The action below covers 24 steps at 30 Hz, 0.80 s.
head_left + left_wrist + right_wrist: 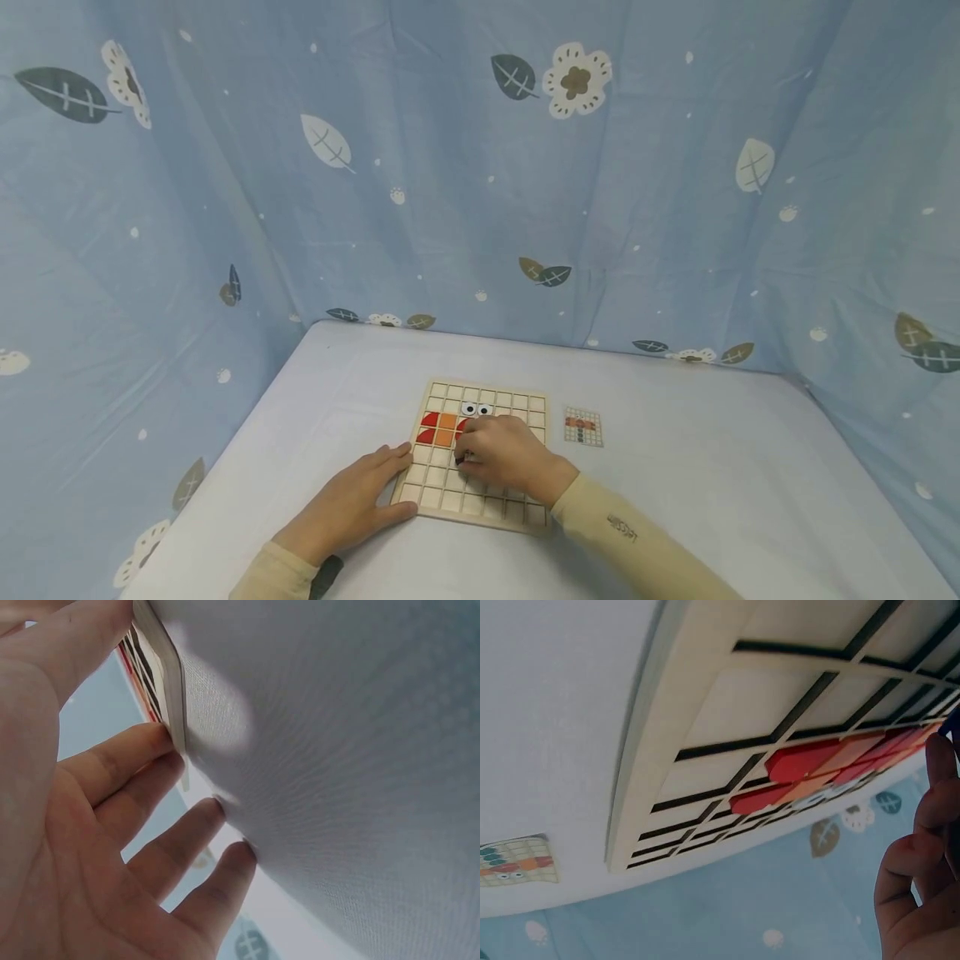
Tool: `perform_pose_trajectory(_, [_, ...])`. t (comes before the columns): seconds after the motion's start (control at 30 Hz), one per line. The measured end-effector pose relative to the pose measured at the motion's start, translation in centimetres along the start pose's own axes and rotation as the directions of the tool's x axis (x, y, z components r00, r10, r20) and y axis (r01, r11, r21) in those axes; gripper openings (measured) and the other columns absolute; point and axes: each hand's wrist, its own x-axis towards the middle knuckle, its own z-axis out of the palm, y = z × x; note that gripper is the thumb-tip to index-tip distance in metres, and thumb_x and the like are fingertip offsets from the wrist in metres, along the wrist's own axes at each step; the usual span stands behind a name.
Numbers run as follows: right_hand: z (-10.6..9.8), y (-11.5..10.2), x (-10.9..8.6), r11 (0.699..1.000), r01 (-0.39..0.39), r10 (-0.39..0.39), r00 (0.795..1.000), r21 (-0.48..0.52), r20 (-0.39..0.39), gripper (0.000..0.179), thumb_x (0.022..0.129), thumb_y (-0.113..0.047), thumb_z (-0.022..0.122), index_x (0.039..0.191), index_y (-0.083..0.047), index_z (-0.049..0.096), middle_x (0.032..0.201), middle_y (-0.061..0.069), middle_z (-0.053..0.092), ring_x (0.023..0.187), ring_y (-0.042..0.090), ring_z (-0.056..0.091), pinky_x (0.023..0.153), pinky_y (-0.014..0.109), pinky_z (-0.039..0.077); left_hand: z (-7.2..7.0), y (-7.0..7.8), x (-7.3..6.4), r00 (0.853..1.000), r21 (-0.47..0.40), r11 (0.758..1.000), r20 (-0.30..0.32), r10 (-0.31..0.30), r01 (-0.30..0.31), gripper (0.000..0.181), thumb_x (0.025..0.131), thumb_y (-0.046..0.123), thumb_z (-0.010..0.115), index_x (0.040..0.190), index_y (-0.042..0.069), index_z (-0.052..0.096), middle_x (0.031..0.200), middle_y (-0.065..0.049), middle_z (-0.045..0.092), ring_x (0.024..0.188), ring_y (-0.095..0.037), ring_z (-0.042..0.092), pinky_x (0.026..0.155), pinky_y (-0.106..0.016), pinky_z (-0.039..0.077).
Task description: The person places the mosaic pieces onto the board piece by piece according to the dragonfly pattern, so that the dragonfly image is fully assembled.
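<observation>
A square wooden grid board (452, 500) lies on the table. My left hand (351, 507) rests at the board's left side, fingertips on its edge and thumb at the near corner; in the left wrist view its fingers (154, 742) are extended. Over the board's middle, my right hand (510, 450) pinches a small dark blue piece (952, 724), mostly hidden by the fingers. Left of that hand are red pieces (427, 436) and orange pieces (446, 429) set in the cells. Two eye pieces (477, 409) sit side by side above them. More red and orange pieces (855, 746) show in the right wrist view.
Right of the board lies a small pattern card (583, 427) with a gridded picture in red, orange and dark green. The table has a white cover (690, 467). Blue leaf-and-flower curtains (450, 208) hang behind it and at both sides.
</observation>
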Motion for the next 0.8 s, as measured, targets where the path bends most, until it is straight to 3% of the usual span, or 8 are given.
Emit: perform_pose_trajectory(0.8, [0.28,-0.7,0.43,0.999,-0.017,0.018,0.999,-0.04,0.026,0.003,0.087,-0.023,0.081,0.087,-0.026,0.079,0.088,-0.014,0.068,0.077,0.002,0.064,0.068,0.02,0.056,-0.02,0.11,-0.21,1.0,0.0,1.0,-0.017,0.006,-0.006,0.07,0.09,0.05,0.072,0.143,0.006,0.057,0.153,-0.005,0.049,0.139,-0.038,0.046,0.11,-0.056,0.042])
